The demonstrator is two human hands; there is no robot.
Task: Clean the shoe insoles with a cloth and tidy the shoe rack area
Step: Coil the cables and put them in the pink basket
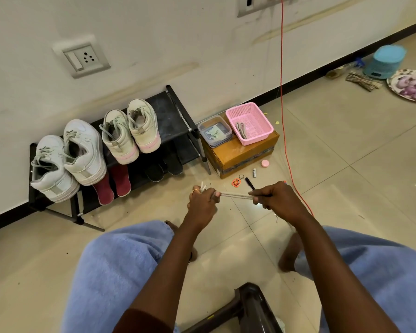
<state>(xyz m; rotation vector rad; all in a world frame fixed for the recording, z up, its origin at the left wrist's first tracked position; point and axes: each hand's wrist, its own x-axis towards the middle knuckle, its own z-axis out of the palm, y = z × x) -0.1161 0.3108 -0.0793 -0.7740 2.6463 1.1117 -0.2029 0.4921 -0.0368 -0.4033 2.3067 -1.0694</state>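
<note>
Shoelace (235, 195), pale, doubled, pulled taut between both hands above the tiled floor (346, 188). Long axis runs across the view, left to right, near level, right end a touch lower. Left hand (202, 200) has its fingers curled round one end; two lace tips poke up past its knuckles, pointing toward the rack. Right hand (279, 198) is closed in a fist on the other end.

Shoe rack (173, 116), black, two shelves, stands against the wall, well beyond the hands. Top shelf: white sneakers (67, 162) at the left, pink-soled sneakers (132, 133) beside them on the right. All four lie with heels toward the viewer and toes toward the wall, long axes roughly parallel. Lower shelf: maroon pair (115, 186), flat; insoles or slippers, cannot tell which. Long axis from wall to viewer, near ends jutting past the shelf front. Black pair (163, 169) to its right, same heading, mostly in shadow.

Cardboard box (238, 159) sits on the floor just beside the rack's right end. On it: clear container (214, 131) and pink basket (250, 121), side by side, something pale lying in the basket.

Loose on the floor between box and hands: pink round lid (265, 163), battery (255, 173), key fob (236, 182), pen (250, 183). Pen's near end is hidden behind the right knuckles. Orange cord (282, 92) hangs down the wall and trails past the right hand.
</note>
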